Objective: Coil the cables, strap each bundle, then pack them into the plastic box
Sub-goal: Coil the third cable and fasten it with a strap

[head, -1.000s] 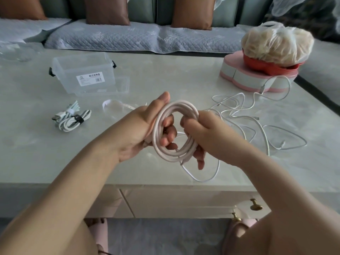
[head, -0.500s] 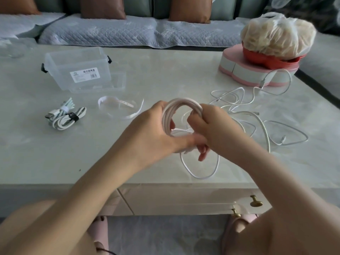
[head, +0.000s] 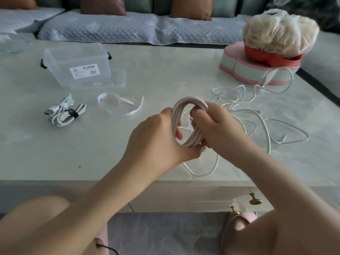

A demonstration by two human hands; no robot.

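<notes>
Both hands hold a pale pink coiled cable (head: 185,105) upright above the table's near middle. My left hand (head: 156,138) grips the coil's left and bottom side; my right hand (head: 215,129) is closed over its right side. A loose white cable loop (head: 202,173) lies on the table under the hands. Two strapped cable bundles (head: 64,113) lie at the left. A loose white strap (head: 121,103) lies curled behind the hands. The clear plastic box (head: 77,63) stands at the back left, its lid (head: 117,80) beside it. Uncoiled white and braided cables (head: 261,115) sprawl at the right.
A pink and white heart-shaped box (head: 244,69) stands at the back right with a red bowl and a bagged bundle (head: 279,32) on it. A sofa with a quilted cover (head: 128,28) runs behind the marble table (head: 55,153). Brass drawer knobs (head: 254,199) sit below the table's front edge.
My left hand turned over, from open palm behind the coil to gripping its left and bottom side. The coil now stands narrower and more upright. The camera shifted slightly.
</notes>
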